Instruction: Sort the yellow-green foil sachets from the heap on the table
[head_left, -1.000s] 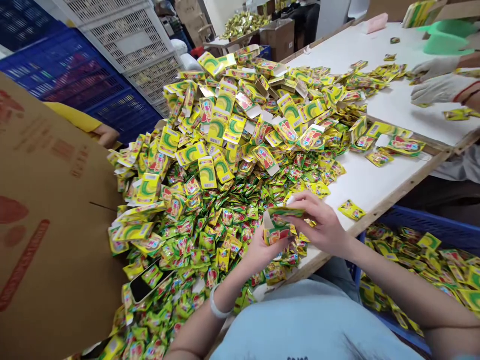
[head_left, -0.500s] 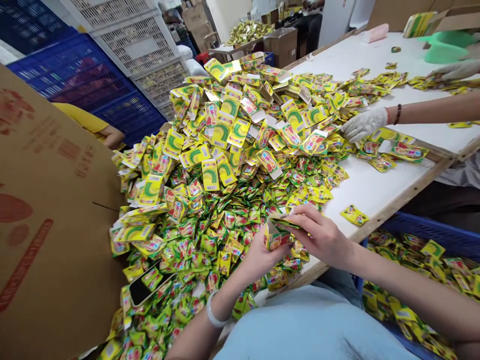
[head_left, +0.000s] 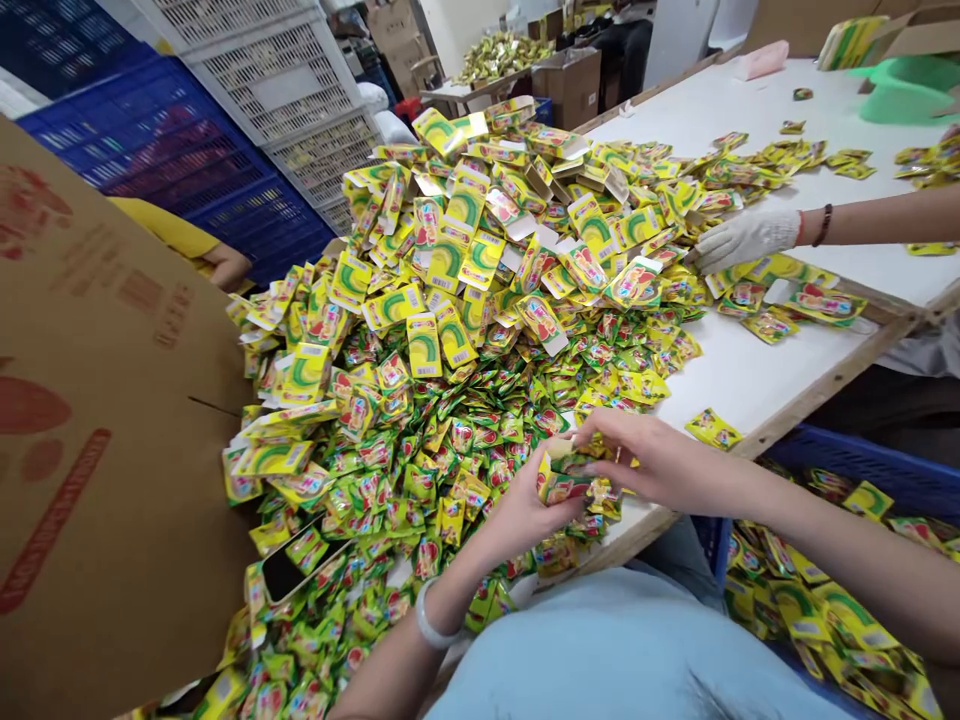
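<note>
My left hand [head_left: 531, 515] is closed around a small yellow and green printed carton [head_left: 561, 488], whose open end faces up and to the right. My right hand [head_left: 641, 460] bends over that opening, thumb and fingers closed on a small green and yellow packet [head_left: 579, 461] that is partly hidden by the fingers and the carton. Beneath both hands spreads a heap of small shiny packets [head_left: 420, 485]. Behind these lie many yellow cartons [head_left: 457, 260], some with flaps open.
A large brown cardboard box [head_left: 112, 430] stands at left. A phone [head_left: 289, 570] lies among the packets. At right, a co-worker's gloved hand [head_left: 746, 240] touches the pile. Below the white table [head_left: 780, 380] is a blue crate [head_left: 847, 455] of filled-looking cartons. Stacked crates [head_left: 285, 100] stand behind.
My right hand's fingers have moved lower over the carton's opening, and the packet sits deeper at its mouth. A second gloved hand at far right has left the view.
</note>
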